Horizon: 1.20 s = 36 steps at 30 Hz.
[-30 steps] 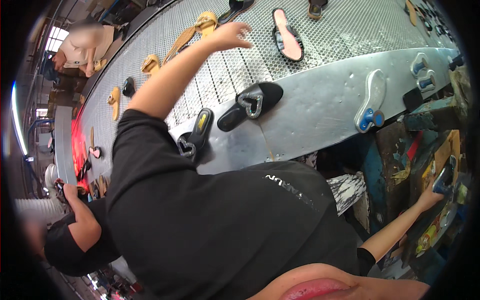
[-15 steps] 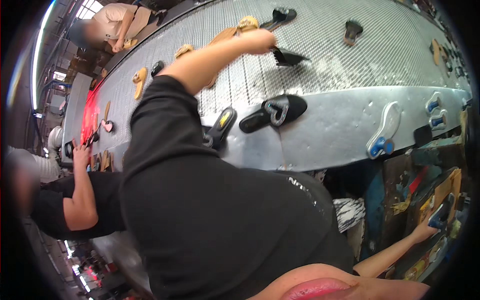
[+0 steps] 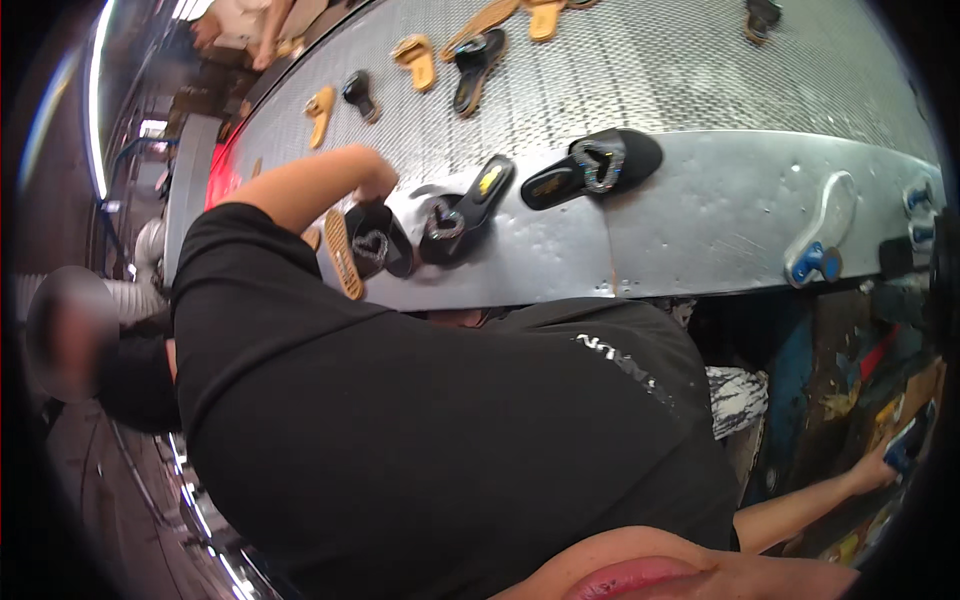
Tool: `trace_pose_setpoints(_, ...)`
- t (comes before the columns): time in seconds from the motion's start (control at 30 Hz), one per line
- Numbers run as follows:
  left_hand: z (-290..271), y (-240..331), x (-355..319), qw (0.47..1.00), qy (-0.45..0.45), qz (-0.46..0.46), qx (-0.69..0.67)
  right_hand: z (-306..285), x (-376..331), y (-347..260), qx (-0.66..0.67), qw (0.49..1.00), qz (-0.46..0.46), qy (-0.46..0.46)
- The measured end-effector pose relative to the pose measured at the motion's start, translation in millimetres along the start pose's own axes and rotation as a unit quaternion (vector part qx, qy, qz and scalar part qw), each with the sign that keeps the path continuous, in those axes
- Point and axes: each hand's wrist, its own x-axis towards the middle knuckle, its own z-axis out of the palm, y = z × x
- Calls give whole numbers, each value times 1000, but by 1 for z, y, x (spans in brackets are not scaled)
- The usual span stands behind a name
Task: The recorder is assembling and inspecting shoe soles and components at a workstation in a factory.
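On the metal ledge at left, my left hand (image 3: 375, 175) is closed, its fingers bent down at the upper edge of a black slipper (image 3: 372, 240) with a sparkling heart. Part of its grip is hidden. Against that slipper stands a tan sole (image 3: 343, 255). Just to the right lies a second black heart slipper (image 3: 455, 218) with a yellow insole label, and beyond it a third black slipper (image 3: 600, 170). At the lower right, my right hand (image 3: 876, 468) is wrapped round a blue and dark object (image 3: 905, 445), too small and dim to name.
Tan slippers (image 3: 415, 62) and black slippers (image 3: 480, 72) lie on the mesh belt (image 3: 640, 70). Shoe-shaped plates with blue fittings (image 3: 820, 262) sit on the ledge (image 3: 700, 240) at right. One co-worker (image 3: 240, 25) is at far left, another (image 3: 130, 370) at near left.
My left hand has come back from the belt toward the ledge at left; the black item it held is now out of the far spot. My view has shifted; my right hand stays on its object.
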Motion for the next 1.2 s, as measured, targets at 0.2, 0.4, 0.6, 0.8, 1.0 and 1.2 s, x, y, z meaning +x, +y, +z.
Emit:
trace_pose_setpoints(0.2, -109, -43, -76, 952, 217, 180, -118, 33, -40, 12, -43, 994, 95, -18)
trace_pose_setpoints(0.4, -422, 27, -178, 721, 562, 300, -270, -24, -56, -74, -10, 972, 231, -33)
trace_pose_setpoints(0.6, -642, -18, -77, 602, 751, 10, -271, 1, -51, -144, -5, 960, 271, -66)
trace_pose_setpoints(0.8, -700, -1, 25, 436, 827, -207, -288, 1, -61, -135, 16, 980, 197, -12)
trace_pose_setpoints(1.0, -662, 18, 32, 555, 792, -27, -252, 18, -78, -112, 66, 965, 255, 18)
trace_pose_setpoints(1.2, -592, 32, -35, 589, 584, 222, -512, 8, -63, -98, 108, 950, 294, 6)
